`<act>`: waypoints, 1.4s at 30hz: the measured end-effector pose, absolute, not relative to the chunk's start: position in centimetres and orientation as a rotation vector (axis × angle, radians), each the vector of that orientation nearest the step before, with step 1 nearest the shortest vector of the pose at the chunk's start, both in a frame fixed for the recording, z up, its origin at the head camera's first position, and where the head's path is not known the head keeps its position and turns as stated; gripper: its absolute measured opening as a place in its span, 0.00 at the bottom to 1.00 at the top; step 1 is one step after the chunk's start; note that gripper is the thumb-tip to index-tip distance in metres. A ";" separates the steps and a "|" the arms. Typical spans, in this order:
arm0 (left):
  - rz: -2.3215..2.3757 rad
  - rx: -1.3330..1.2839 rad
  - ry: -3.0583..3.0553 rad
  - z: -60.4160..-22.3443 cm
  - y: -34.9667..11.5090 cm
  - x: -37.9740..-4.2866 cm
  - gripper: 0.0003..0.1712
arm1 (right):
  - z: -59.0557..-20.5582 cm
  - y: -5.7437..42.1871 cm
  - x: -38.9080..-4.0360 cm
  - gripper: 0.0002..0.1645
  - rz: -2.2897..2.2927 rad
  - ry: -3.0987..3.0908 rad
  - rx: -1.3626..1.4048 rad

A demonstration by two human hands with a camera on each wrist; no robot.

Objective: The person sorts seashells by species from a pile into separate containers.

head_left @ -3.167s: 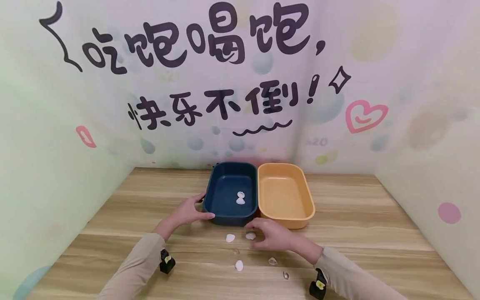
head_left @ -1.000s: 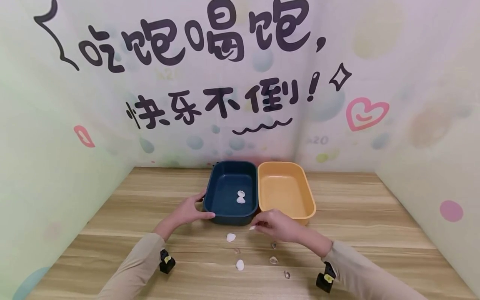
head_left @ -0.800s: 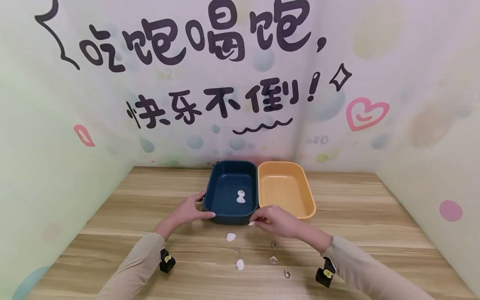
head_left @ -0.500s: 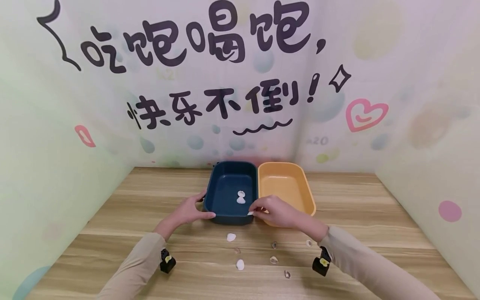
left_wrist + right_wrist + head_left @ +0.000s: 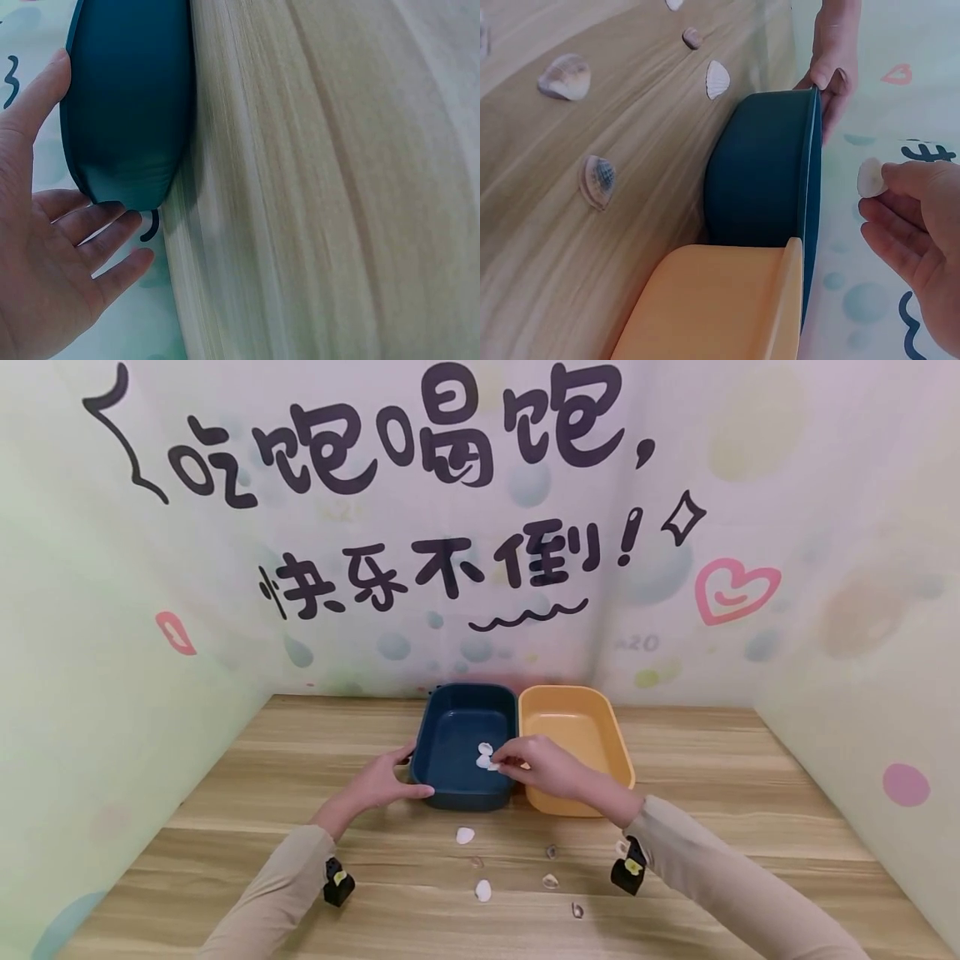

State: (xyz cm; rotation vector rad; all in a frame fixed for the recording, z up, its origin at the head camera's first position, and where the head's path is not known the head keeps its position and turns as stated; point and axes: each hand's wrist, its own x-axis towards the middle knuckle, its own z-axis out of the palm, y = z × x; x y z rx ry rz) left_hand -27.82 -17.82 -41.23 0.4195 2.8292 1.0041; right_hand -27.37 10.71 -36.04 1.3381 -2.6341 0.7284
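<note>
Clearest from the right wrist, the right hand [image 5: 922, 221] pinches a shell [image 5: 870, 178]; the left hand [image 5: 377, 782], thumb outstretched, grips the blue bin [image 5: 450, 739].

Pale walls [image 5: 112, 693], wood-grain bench [image 5: 712, 777] at six o'clock
Black lettering [image 5: 447, 568] at twelve, pink heart [image 5: 729, 601] between two and three, purple dot [image 5: 906, 785] just past three.

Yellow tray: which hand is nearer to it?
Right. The right hand, pinching a white shell, is above the near left part of the yellow tray; the left hand is at the left side of the blue tray, with that tray in between.
</note>
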 end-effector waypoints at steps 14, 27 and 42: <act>1.003 0.399 2.830 -41.5 -17.9 -28.1 0.58 | -36.0 9.9 -29.6 0.10 0.785 -2.590 1.262; 1.006 0.399 2.827 -41.5 -17.8 -28.1 0.57 | -36.4 8.9 -30.5 0.08 0.751 -2.624 1.189; 1.013 0.414 2.829 -41.5 -18.1 -28.1 0.58 | -37.9 7.9 -32.0 0.07 0.717 -2.667 1.118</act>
